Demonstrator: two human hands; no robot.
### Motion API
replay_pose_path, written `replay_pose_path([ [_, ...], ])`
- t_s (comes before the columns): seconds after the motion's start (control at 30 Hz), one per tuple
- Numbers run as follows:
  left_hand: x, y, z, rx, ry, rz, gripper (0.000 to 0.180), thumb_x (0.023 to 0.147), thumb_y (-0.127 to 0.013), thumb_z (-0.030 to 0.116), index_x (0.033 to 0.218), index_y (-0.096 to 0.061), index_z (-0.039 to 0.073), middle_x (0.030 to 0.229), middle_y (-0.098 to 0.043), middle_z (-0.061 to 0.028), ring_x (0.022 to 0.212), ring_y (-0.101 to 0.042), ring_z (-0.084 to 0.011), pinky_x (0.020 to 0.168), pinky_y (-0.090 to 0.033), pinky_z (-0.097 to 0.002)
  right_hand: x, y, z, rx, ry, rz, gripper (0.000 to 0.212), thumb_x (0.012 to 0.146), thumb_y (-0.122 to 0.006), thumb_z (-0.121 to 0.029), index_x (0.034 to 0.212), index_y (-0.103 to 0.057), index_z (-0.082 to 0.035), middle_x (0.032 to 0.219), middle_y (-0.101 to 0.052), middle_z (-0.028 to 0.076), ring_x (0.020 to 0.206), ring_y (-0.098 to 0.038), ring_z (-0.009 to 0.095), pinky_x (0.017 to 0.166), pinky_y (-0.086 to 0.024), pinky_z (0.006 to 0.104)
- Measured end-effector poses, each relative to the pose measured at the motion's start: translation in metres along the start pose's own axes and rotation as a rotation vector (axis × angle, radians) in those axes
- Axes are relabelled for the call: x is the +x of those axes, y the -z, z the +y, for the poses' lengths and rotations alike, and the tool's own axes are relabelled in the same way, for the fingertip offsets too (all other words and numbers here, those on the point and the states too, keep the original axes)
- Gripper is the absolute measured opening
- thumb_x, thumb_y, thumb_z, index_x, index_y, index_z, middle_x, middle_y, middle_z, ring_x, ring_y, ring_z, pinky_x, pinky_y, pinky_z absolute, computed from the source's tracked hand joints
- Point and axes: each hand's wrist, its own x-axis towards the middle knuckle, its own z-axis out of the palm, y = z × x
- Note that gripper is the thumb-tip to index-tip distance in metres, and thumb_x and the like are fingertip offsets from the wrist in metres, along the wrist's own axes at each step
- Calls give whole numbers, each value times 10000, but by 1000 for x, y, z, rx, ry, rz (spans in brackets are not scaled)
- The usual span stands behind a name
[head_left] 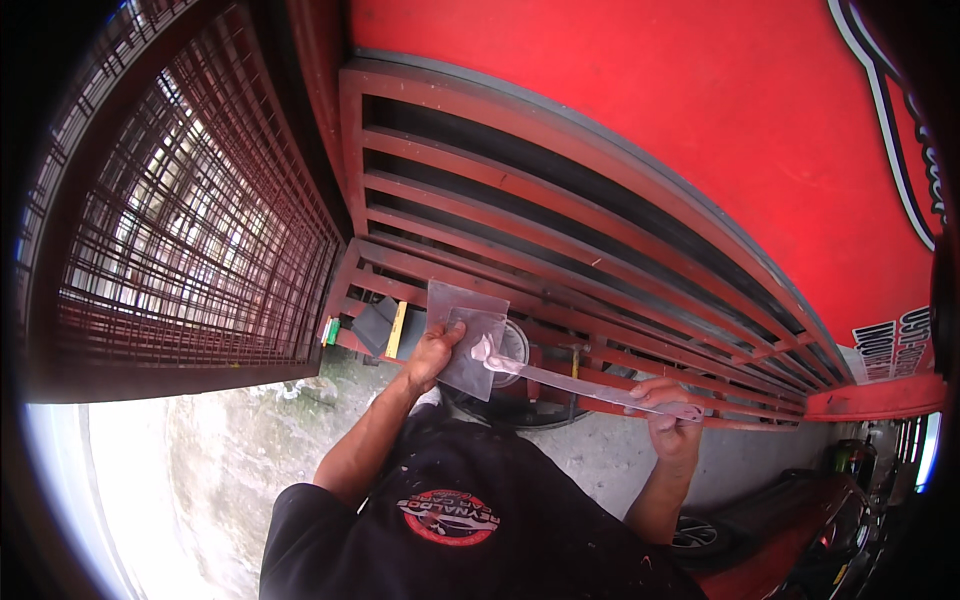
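Left hand [436, 353]: fingers closed on clear plate [458, 303], near red rack [430, 95]. Right hand [668, 407]: fingers closed round long strip [572, 383], pinkish paste [487, 352] at end over plate; tilting could drop paste.

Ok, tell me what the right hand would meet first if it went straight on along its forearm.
The right hand would probably meet the red slatted frame first; how far off it lies is unclear from this view.
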Motion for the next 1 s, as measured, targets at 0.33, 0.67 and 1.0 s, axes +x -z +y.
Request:
replay_pose_path([
  [0.33,3,11,-12,-120,-1,21,307,1000,-549,238,1213,-584,21,1057,-682,-79,910,-676,-174,789,-562,-317,-7,36,4,242,100,292,371,1005,-508,-396,1060,-562,-33,1053,-605,158,845,-617,209,736,-538,321],
  [0.67,-33,24,-19,-14,-120,376,275,958,-585,246,1089,-630,8,986,-672,-53,849,-647,-164,761,-530,-305,7,31,238,-32,-519,600,312,995,-589,-301,935,-623,4,783,-665,71,661,-669,144,599,-578,286],
  [1.0,-88,35,-116,-41,-54,621,323,960,-573,225,1137,-606,-43,1088,-668,-94,980,-628,-188,883,-484,-325,-97,10,480,-967,-806,124,555,827,-731,-313,1292,-511,-104,1227,-541,191,1112,-563,390,896,-507,489],
])
